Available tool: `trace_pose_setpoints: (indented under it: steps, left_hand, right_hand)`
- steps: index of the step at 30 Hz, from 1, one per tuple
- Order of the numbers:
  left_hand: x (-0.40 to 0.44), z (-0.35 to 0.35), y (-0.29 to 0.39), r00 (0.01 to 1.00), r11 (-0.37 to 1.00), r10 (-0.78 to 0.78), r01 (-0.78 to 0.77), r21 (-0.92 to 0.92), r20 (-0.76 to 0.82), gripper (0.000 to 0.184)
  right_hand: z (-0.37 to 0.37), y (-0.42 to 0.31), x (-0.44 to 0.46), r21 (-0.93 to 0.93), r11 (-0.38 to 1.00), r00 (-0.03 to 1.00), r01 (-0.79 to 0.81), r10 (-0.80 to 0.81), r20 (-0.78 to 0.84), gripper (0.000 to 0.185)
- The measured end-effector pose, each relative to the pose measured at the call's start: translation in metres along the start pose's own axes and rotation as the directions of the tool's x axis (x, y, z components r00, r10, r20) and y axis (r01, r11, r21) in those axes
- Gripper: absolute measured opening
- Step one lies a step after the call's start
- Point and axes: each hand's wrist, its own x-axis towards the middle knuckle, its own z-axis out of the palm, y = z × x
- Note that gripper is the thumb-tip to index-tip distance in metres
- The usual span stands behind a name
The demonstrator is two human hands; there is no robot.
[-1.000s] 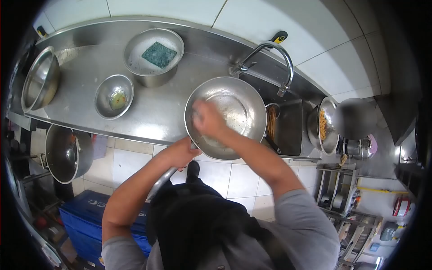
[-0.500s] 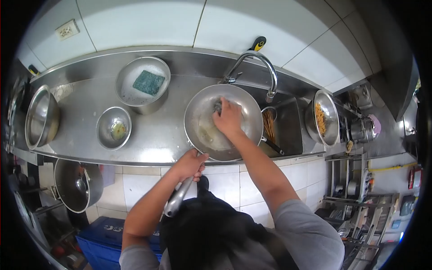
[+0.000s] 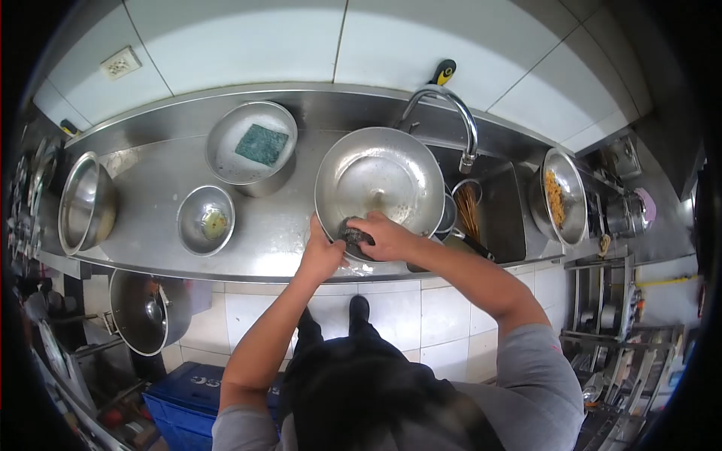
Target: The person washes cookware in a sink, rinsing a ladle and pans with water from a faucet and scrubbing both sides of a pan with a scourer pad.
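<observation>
A wide metal pan (image 3: 376,161) rests tilted at the front of the steel counter, beside the sink. My left hand (image 3: 325,254) is closed on its near-left rim. Inside the pan, by the near rim, my right hand (image 3: 382,234) presses a dark steel wool scrubber (image 3: 356,234) against the wall. Cloudy liquid and small droplets show on the pan's bottom. The pan's long handle, seen earlier, is not visible now.
A curved faucet (image 3: 468,139) arches over the sink (image 3: 502,218), which holds a bundle of thin sticks (image 3: 468,210). Left stand a pot (image 3: 226,169) with a green scouring pad (image 3: 261,144), a small bowl (image 3: 186,218) and a large bowl (image 3: 94,214). Another bowl (image 3: 575,199) sits right.
My left hand has gone from the pan's handle to its rim. My right hand has brought the scrubber from the pan's middle to the near wall. The pan has turned and tilted.
</observation>
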Motion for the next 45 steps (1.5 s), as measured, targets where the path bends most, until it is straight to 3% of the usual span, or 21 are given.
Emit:
trace_pose_setpoints:
  steps: [3, 5, 6, 8, 11, 13, 15, 16, 17, 20, 23, 25, 27, 29, 30, 33, 35, 36, 38, 40, 45]
  left_hand:
    - [0.004, 0.005, 0.017, 0.973, 0.974, -0.219, 0.222, 0.044, -0.071, 0.072]
    - [0.005, 0.016, 0.008, 0.974, 0.978, -0.191, 0.199, 0.057, -0.121, 0.073]
    - [0.007, 0.022, 0.005, 0.977, 0.992, -0.120, 0.126, 0.025, -0.173, 0.074]
    - [0.007, 0.028, 0.004, 0.973, 0.998, -0.056, 0.055, -0.009, -0.225, 0.074]
    - [0.008, 0.030, -0.003, 0.969, 0.993, -0.034, 0.006, -0.117, -0.244, 0.074]
    - [0.016, 0.029, -0.025, 0.881, 0.905, 0.393, -0.319, 0.281, -0.265, 0.076]
    - [0.006, 0.032, -0.002, 0.930, 0.973, 0.230, -0.222, 0.059, -0.288, 0.075]
    - [0.001, 0.035, 0.007, 0.962, 0.981, 0.060, -0.107, -0.163, -0.267, 0.075]
    - [0.000, 0.034, 0.006, 0.962, 0.980, 0.057, -0.106, -0.171, -0.268, 0.075]
    - [0.003, 0.029, 0.004, 0.908, 0.966, 0.258, -0.239, 0.096, -0.330, 0.075]
    - [0.006, 0.025, 0.002, 0.959, 0.989, 0.129, -0.143, -0.037, -0.253, 0.076]
    - [0.014, 0.024, -0.017, 0.891, 0.932, 0.358, -0.325, 0.157, -0.279, 0.077]
    - [0.019, 0.025, -0.027, 0.889, 0.935, 0.341, -0.288, 0.206, -0.307, 0.077]
    - [0.016, 0.027, -0.028, 0.886, 0.937, 0.323, -0.249, 0.247, -0.332, 0.077]
    - [0.012, 0.025, -0.025, 0.902, 0.947, 0.315, -0.279, 0.158, -0.294, 0.077]
    - [0.000, 0.024, -0.026, 0.918, 0.947, 0.317, -0.294, 0.130, -0.236, 0.076]
    - [0.003, 0.019, -0.023, 0.917, 0.941, 0.324, -0.286, 0.184, -0.232, 0.076]
    - [0.006, 0.010, -0.013, 0.954, 0.922, 0.257, -0.194, 0.334, -0.157, 0.076]
    - [0.030, -0.006, 0.016, 0.981, 0.870, 0.177, -0.116, 0.480, -0.084, 0.076]
    - [0.067, -0.016, 0.054, 0.976, 0.983, -0.175, 0.180, -0.024, 0.128, 0.075]
    - [0.041, -0.020, 0.045, 0.964, 0.974, -0.198, 0.172, 0.150, 0.179, 0.070]
  right_hand:
    - [-0.024, 0.012, 0.044, -0.121, 0.980, 0.979, 0.159, -0.141, 0.146, 0.052]
    - [-0.038, 0.019, 0.079, -0.258, 0.961, 0.969, -0.102, 0.038, -0.242, 0.041]
    - [-0.028, 0.013, 0.086, -0.260, 0.960, 0.970, -0.102, 0.038, -0.241, 0.041]
    - [-0.005, 0.003, 0.094, -0.242, 0.851, 0.846, -0.466, 0.348, -0.404, 0.033]
    - [-0.005, 0.015, 0.096, -0.334, 0.876, 0.925, -0.347, 0.260, -0.279, 0.033]
    - [-0.026, 0.003, 0.105, -0.251, 0.854, 0.880, -0.456, 0.391, -0.270, 0.034]
    - [-0.016, -0.028, 0.097, -0.267, 0.817, 0.859, -0.511, 0.473, -0.196, 0.045]
    - [0.000, -0.006, 0.090, -0.290, 0.903, 0.944, -0.317, 0.271, -0.190, 0.045]
    - [-0.010, -0.002, 0.090, -0.297, 0.901, 0.944, -0.318, 0.272, -0.185, 0.045]
    - [-0.030, 0.000, 0.097, -0.307, 0.857, 0.900, -0.415, 0.336, -0.278, 0.047]
    - [-0.019, -0.009, 0.090, -0.210, 0.911, 0.935, -0.354, 0.338, -0.109, 0.047]
    - [-0.042, -0.002, 0.101, -0.120, 0.861, 0.862, -0.493, 0.465, -0.203, 0.046]
    - [-0.030, -0.019, 0.094, -0.016, 0.848, 0.828, -0.529, 0.513, -0.225, 0.042]
    - [-0.014, -0.026, 0.082, -0.126, 0.951, 0.953, -0.283, 0.293, 0.072, 0.044]
    - [-0.015, -0.017, 0.081, -0.129, 0.950, 0.953, -0.284, 0.294, 0.071, 0.044]
    - [-0.035, 0.003, 0.076, -0.369, 0.925, 0.995, -0.087, 0.061, -0.083, 0.048]
    - [-0.062, 0.003, 0.069, -0.356, 0.855, 0.920, -0.376, 0.299, -0.253, 0.053]
    - [-0.063, 0.009, 0.065, -0.212, 0.861, 0.874, -0.462, 0.402, -0.272, 0.060]
    - [-0.043, 0.005, 0.052, -0.263, 0.803, 0.838, -0.535, 0.463, -0.290, 0.065]
    - [-0.034, 0.005, 0.047, -0.233, 0.751, 0.783, -0.618, 0.562, -0.268, 0.076]
    - [-0.054, 0.004, 0.028, -0.228, 0.844, 0.874, -0.485, 0.461, -0.151, 0.066]
